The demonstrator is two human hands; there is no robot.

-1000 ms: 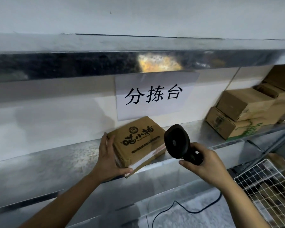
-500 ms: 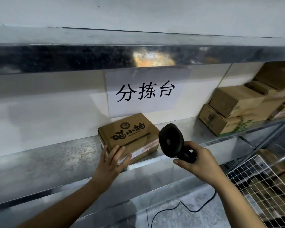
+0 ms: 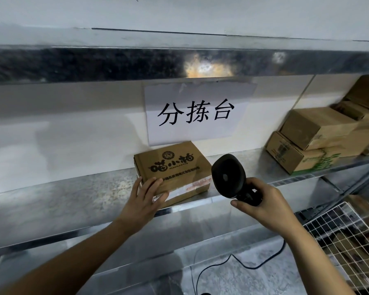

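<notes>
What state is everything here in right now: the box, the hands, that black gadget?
printed carton: closed, taped, flat on the shelf.
left hand: straight fingers touching the carton's near corner.
right hand: grips the scanner.
scanner: held up beside the carton.
paper sign: stuck up behind the carton.

Printed brown carton (image 3: 175, 167) lies flat on the steel shelf (image 3: 73, 199), black scanner (image 3: 228, 177) just beside it
</notes>
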